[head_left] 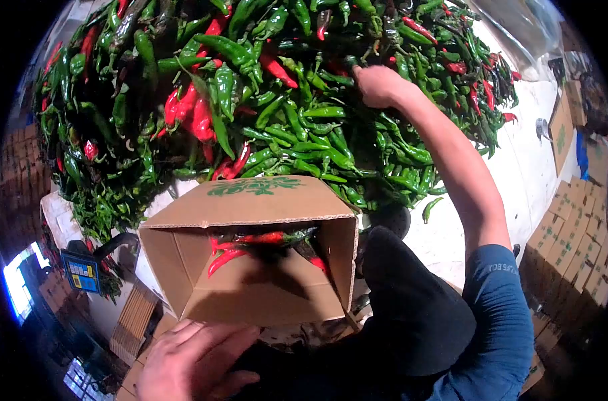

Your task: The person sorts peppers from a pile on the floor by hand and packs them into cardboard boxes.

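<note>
Cardboard box [250, 204] near centre, mouth towards six, peppers [267, 238] inside; left hand [191, 361] at seven, half open at lower edge, clasping nothing; right hand [381, 87] at one, curled into pile [327, 144], hold hidden. Could spill if tipped by slack support.

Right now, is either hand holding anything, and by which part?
The left hand is at the lower edge of the cardboard box; a grip cannot be told. The right hand is at the peppers, any hold hidden.
</note>
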Available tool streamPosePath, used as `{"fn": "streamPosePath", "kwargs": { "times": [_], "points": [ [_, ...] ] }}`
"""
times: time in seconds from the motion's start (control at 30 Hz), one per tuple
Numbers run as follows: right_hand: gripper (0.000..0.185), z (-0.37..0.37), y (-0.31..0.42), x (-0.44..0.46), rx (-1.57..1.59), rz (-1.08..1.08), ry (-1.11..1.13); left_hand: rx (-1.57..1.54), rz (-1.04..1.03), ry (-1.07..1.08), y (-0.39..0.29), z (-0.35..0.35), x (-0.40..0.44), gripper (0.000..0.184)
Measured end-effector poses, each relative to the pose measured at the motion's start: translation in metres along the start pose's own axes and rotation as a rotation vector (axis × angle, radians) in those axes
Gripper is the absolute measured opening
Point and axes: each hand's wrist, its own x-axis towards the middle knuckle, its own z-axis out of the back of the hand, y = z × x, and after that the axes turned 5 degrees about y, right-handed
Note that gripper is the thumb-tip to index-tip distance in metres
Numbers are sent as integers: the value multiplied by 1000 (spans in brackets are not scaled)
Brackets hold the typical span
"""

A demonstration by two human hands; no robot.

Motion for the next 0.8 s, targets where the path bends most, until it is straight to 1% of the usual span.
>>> {"fn": "streamPosePath", "kwargs": {
  "times": [0.03,0.1,0.13,0.17,0.23,0.3,0.37,0.4,0.43,0.5,0.53,0.57,0.6,0.67,0.7,0.77,0.8],
  "points": [
    [38,-3,3,-7,18,-43,37,-39,19,11,-1,0,0,56],
    [50,-17,-1,-15,19,52,-20,-33,32,6,-1,0,1,55],
    [50,-20,-1,-22,0,80,62,-29,37,19,0,0,1,54],
    [44,-36,-2,-30,-67,117,33,-22,22,40,1,1,2,55],
    [36,-55,-2,-62,-93,168,-64,-5,-18,56,5,3,3,56],
    [33,-66,4,-103,-78,158,-62,18,-43,106,6,7,6,57],
    [32,-84,-5,-134,18,137,-73,51,-87,139,9,6,6,58],
    [36,-86,-11,-149,114,123,-87,80,-121,143,11,5,5,59],
    [49,-89,-17,-161,153,109,-180,115,-157,145,11,5,4,60],
    [48,-71,-27,-185,684,-16,-70,68,-49,202,7,4,0,59],
    [51,-62,-31,-195,828,18,-167,51,4,230,5,4,-2,59],
    [51,-59,-42,-200,1315,-16,-102,89,-69,186,3,3,-3,59],
    [54,-58,-54,-200,1482,35,-108,125,-143,142,4,0,-4,59],
    [61,-36,-50,-214,1800,118,-111,154,-256,49,0,-6,-5,59],
    [65,-26,-43,-220,1814,117,-134,208,-291,50,3,-10,-6,59],
    [68,-19,-40,-224,1711,226,-54,319,-347,44,13,-14,-11,65],
    [70,-14,-33,-230,1812,258,38,401,-372,25,11,-14,-12,66]
  ]
}}
